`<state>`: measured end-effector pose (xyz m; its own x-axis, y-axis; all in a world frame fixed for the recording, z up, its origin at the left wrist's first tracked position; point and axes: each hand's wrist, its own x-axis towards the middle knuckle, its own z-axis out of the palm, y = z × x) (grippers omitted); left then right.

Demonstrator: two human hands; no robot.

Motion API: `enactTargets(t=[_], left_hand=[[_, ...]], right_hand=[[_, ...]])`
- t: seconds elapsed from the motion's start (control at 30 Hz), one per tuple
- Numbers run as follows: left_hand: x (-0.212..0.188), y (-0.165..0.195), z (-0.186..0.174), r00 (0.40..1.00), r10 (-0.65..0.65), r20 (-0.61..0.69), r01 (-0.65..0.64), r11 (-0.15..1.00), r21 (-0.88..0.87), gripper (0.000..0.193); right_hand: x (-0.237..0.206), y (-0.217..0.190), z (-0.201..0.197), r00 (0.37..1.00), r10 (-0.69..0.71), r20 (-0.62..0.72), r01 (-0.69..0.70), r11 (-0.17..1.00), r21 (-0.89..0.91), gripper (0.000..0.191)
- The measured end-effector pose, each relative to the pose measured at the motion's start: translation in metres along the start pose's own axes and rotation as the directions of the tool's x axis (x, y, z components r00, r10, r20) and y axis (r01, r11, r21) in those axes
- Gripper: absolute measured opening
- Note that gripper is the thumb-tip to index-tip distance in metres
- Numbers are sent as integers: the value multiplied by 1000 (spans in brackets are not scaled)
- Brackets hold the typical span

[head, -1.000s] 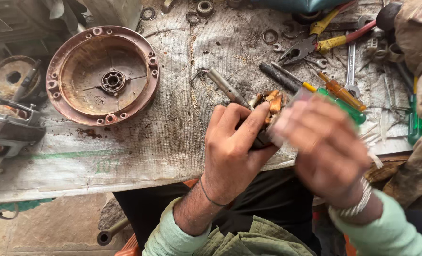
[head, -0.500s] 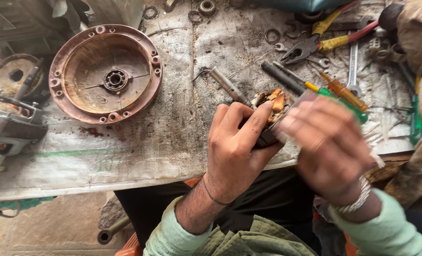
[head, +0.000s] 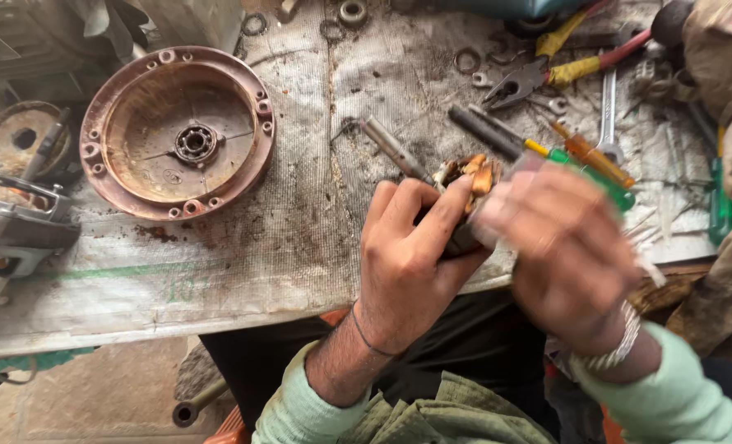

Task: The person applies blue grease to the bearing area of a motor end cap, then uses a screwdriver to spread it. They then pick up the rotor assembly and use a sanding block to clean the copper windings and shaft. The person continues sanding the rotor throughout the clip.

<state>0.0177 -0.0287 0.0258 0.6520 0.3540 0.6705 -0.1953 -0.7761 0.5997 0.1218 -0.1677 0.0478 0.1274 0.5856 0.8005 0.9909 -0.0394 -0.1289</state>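
Barely anything is shifting since earlier: my left hand is gripping the copper-wound part over the bench edge, my right hand is blurring against it, grip unclear; slipping risks dropping it

My workbench is covered with a stained, grey woven sheet marked by a faint green stripe, and soft daylight falls evenly across it. Below its front edge I see a bare tan floor with a short dark pipe lying on it. A rumpled brown cloth hangs at my right.
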Motion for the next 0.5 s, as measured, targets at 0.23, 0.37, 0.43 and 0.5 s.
enactTargets(t=[0.23, 0.37, 0.43, 0.5], left_hand=[[0, -2, 1, 1000, 8, -21, -8, 999, -33, 60], [0, -2, 1, 1000, -5, -29, 5, 1000, 2, 55], [0, -2, 2, 999, -30, -25, 29, 1000, -10, 54], [0, -2, 2, 999, -26, -29, 26, 1000, -10, 57]], right_hand=[[-3, 7, 6, 998, 25, -59, -27, 999, -29, 17], [6, -2, 2, 999, -26, 32, 25, 999, 49, 14], [6, -1, 1, 991, 133, -28, -133, 991, 11, 19], [2, 1, 2, 999, 33, -1, -33, 998, 57, 22]])
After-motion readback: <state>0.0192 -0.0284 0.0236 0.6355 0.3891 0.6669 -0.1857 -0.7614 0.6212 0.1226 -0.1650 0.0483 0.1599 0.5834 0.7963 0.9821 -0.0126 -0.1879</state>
